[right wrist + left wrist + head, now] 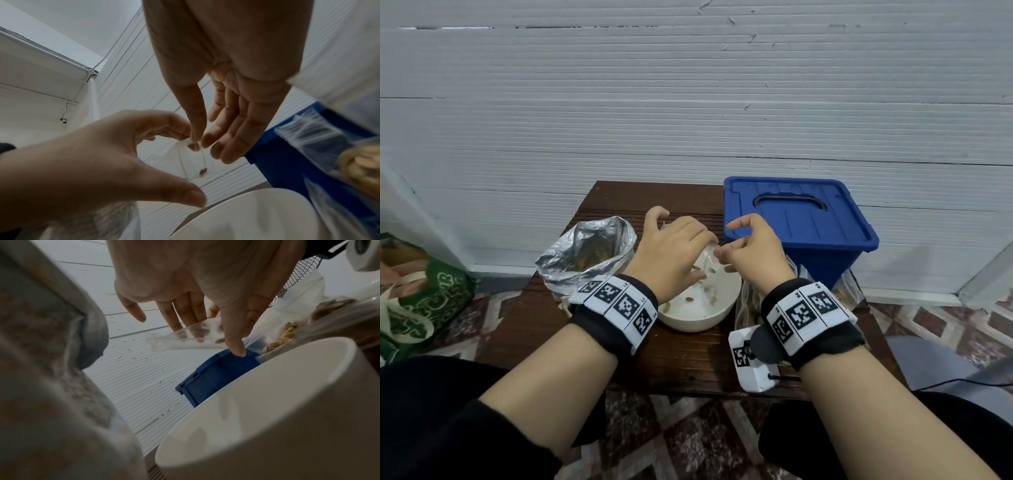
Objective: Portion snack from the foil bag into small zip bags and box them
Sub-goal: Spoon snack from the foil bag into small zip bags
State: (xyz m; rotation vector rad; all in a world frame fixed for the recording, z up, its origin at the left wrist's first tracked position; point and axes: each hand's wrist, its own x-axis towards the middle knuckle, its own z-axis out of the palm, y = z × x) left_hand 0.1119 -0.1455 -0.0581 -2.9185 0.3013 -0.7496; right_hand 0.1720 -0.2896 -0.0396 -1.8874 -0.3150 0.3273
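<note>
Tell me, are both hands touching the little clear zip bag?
Touching. The right wrist view shows the right hand and left hand pinching the small clear zip bag at its top.

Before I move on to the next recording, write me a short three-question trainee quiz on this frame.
1. True or false: the lid of the blue plastic storage box is on.
2. Which container lies directly below the small clear zip bag held between the left hand and right hand?
A. the crumpled silver foil bag
B. the round white bowl
C. the blue box
3. Fill in: the filled zip bags lie on the brown wooden table between the bowl and the ____.

Key: 1 true; 2 B; 3 blue box.
</note>
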